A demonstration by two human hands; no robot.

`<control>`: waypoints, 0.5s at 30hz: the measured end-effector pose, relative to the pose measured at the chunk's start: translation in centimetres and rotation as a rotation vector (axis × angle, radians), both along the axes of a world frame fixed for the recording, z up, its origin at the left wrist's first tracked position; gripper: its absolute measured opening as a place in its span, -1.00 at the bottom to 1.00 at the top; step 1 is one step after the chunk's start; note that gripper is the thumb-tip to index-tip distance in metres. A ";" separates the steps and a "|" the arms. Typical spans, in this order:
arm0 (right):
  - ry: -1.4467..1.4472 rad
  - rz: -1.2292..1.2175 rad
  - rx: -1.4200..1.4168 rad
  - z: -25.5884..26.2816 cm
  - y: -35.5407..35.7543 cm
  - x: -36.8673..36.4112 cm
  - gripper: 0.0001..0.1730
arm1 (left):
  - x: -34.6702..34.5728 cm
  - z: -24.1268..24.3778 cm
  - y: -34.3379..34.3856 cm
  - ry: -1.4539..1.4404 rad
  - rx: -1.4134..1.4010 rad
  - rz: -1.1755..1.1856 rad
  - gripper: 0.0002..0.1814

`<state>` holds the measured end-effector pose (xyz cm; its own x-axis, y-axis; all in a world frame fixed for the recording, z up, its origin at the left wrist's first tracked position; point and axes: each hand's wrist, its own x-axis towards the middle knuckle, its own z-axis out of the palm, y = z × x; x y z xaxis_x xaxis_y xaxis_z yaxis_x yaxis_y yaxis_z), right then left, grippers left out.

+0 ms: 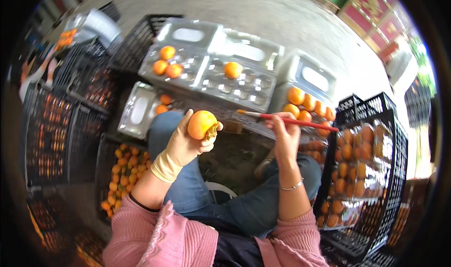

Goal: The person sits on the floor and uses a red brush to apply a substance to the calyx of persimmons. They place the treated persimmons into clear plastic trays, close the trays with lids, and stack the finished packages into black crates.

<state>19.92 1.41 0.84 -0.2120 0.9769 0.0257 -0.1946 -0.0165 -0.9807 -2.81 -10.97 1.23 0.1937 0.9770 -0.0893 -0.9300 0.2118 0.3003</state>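
Observation:
My left hand [188, 136], in a pale latex glove, holds an orange persimmon [202, 124] with its leafy calyx turned down and to the right. A red-handled paintbrush [299, 121] is held in my bare right hand [287, 133]; its bristles point left, apart from the fruit. Beyond my hands stand open clear plastic clamshell trays. The left tray [197, 64] has three persimmons, the middle tray [220, 92] has one persimmon [233, 70], and the right one [282, 87] has several.
A black crate of loose persimmons [128, 171] is at my left, below a smaller clamshell [138, 108]. At my right a black plastic crate [396, 154] holds stacked, filled clamshells [356, 179]. More crates [49, 136] stand far left, near another person's arms [38, 73].

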 end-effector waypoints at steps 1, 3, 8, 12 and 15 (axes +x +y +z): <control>0.038 0.014 -0.012 0.5 -0.2 0.3 -0.92 | 1.7 -0.2 1.1 0.036 -0.071 0.001 -0.36; 0.135 -0.050 -0.026 0.7 -0.2 1.3 -0.92 | 4.6 -0.4 3.0 0.060 -0.158 0.019 -0.32; 0.123 -0.188 0.169 1.8 -1.2 3.6 -0.95 | 8.0 -3.6 5.9 0.148 -0.111 -0.033 -0.31; -0.138 -0.176 0.549 0.9 -2.2 4.0 -0.83 | 10.2 -4.2 6.6 0.244 -0.156 0.005 -0.33; -0.293 -0.183 0.748 1.8 -2.7 3.5 -0.78 | 10.7 -4.2 6.7 0.257 -0.208 0.025 -0.34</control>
<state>23.39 -1.26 2.67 -0.1506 0.7432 0.6519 0.1350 0.6687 -0.7311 7.85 -4.24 -2.96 0.1153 0.9368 -0.3304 -0.8350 0.2716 0.4786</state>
